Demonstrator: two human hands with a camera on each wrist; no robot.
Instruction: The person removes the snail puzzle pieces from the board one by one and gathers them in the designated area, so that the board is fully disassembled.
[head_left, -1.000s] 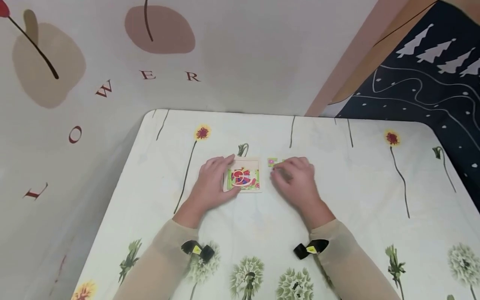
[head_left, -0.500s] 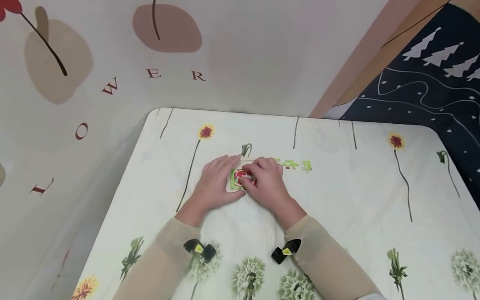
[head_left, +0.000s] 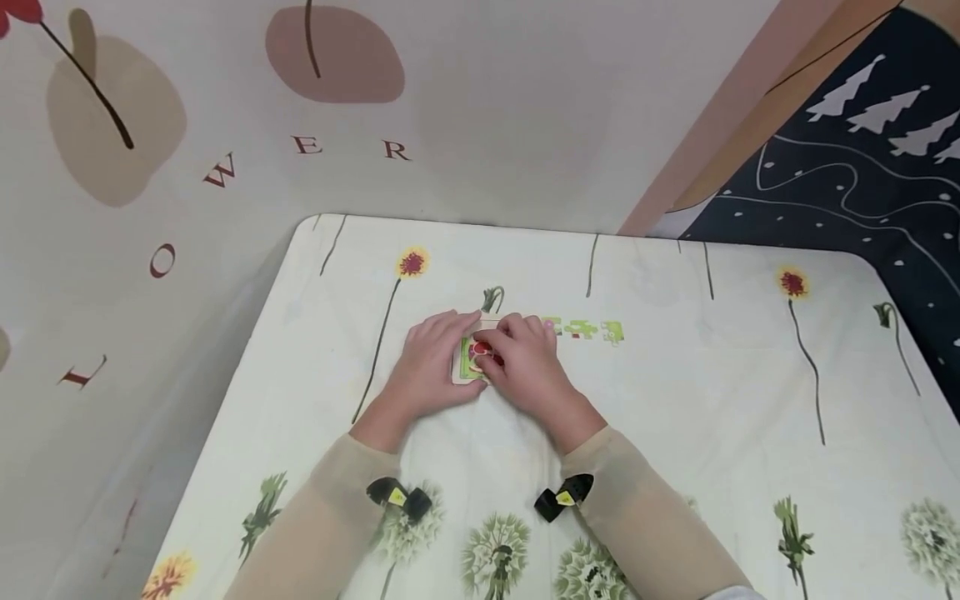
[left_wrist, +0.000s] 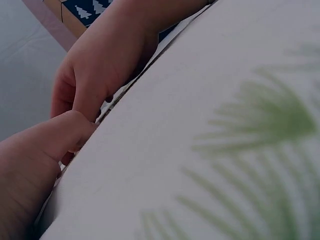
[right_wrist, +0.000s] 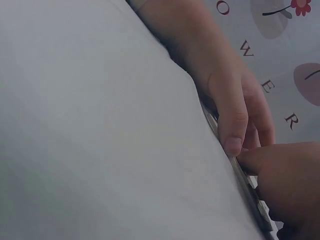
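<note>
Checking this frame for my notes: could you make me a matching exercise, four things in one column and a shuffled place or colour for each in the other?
Things
1. Left grip
2. Right grip
3. Loose puzzle pieces
4. Tablecloth

Places and colours
A. In a row to the right of the puzzle tray
B. White with printed flowers
C. Fingers over the tray's right part
D. At the tray's left side, thumb near its near edge

Right pairs: 1-D, 2-C, 3-A, 4-B
</note>
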